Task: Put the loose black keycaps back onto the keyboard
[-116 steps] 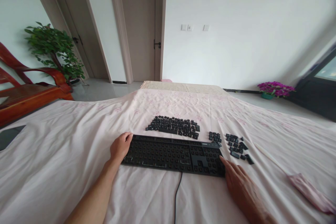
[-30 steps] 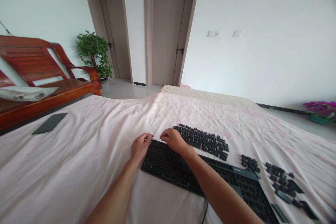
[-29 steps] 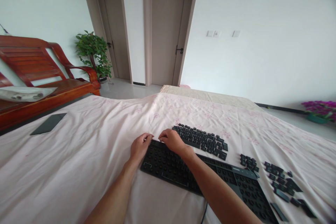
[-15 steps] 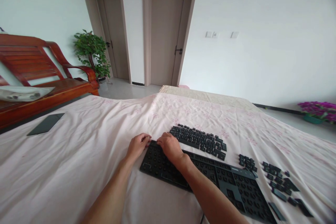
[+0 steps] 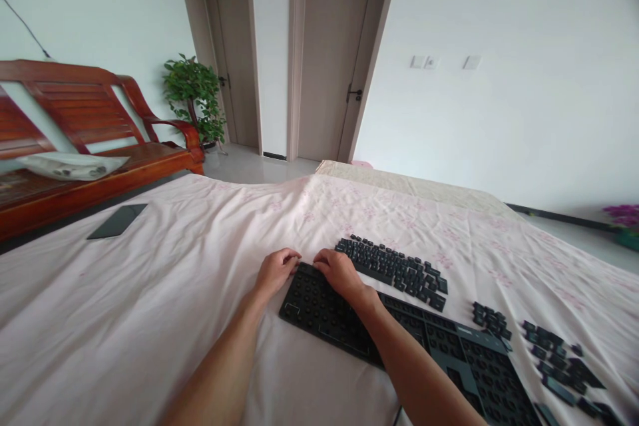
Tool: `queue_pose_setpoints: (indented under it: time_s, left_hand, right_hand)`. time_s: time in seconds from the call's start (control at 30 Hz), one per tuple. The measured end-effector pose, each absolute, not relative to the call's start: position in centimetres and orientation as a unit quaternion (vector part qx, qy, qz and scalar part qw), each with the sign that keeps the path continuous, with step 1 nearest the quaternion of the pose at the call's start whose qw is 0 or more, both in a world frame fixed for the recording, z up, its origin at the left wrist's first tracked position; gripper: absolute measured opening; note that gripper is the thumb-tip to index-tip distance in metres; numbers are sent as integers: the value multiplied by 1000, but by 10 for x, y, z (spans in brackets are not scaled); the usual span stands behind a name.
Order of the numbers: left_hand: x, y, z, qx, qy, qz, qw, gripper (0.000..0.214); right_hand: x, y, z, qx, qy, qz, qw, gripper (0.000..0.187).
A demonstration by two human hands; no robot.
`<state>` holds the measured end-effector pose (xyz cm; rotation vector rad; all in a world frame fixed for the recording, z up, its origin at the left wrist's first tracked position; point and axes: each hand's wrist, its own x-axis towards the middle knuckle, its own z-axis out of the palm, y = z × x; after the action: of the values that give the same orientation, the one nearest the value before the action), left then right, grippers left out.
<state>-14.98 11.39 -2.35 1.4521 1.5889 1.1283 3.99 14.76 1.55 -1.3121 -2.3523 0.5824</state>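
Note:
A black keyboard (image 5: 324, 326) stripped of its keycaps lies at a slant on the bed, its rows of bare key sites showing. At its far left corner is my left hand (image 5: 277, 271), fingers curled in and closed against the edge. My right hand (image 5: 342, 273) bends over the back edge a little further right, thumb and fingers closed on the rim; the fingertips are partly hidden. My right forearm covers part of the keyboard's middle. Just behind it lie rows of loose black keycaps (image 5: 394, 267), laid out roughly in key order.
Smaller groups of keycaps (image 5: 492, 318) and more keycaps (image 5: 559, 356) lie at the right. A dark phone-like slab (image 5: 118, 221) rests on the pink floral sheet (image 5: 200, 279) at the left. Beyond are a wooden bench (image 5: 100, 126), a potted plant (image 5: 194, 96) and doors (image 5: 334, 60).
My right hand has slid a little to the right along the keyboard's back edge, widening the gap between my hands. The view has turned slightly left.

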Motion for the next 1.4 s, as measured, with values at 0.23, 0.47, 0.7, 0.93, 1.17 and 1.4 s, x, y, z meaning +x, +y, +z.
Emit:
queue_pose_setpoints:
  time_s: [0.23, 0.47, 0.7, 0.93, 1.17, 1.4]
  left_hand:
    - [-155, 116, -27, 565, 593, 429, 382, 31]
    - [-168, 118, -26, 569, 535, 413, 469, 32]
    - [-177, 121, -26, 567, 494, 409, 517, 34]
    - [-180, 124, -31, 560, 491, 412, 525, 35]
    - [-180, 124, -32, 563, 488, 413, 524, 35]
    - [-180, 123, -32, 564, 487, 414, 523, 34]
  right_hand:
    - [40, 153, 9, -487, -818, 231, 200, 19]
    - [32, 144, 12, -500, -810, 196, 234, 21]
    - [13, 133, 8, -513, -801, 161, 262, 17]
    - [6, 131, 3, -514, -807, 117, 268, 13]
    - [4, 126, 5, -514, -812, 94, 260, 12]
    - [3, 127, 2, -513, -813, 88, 261, 12]
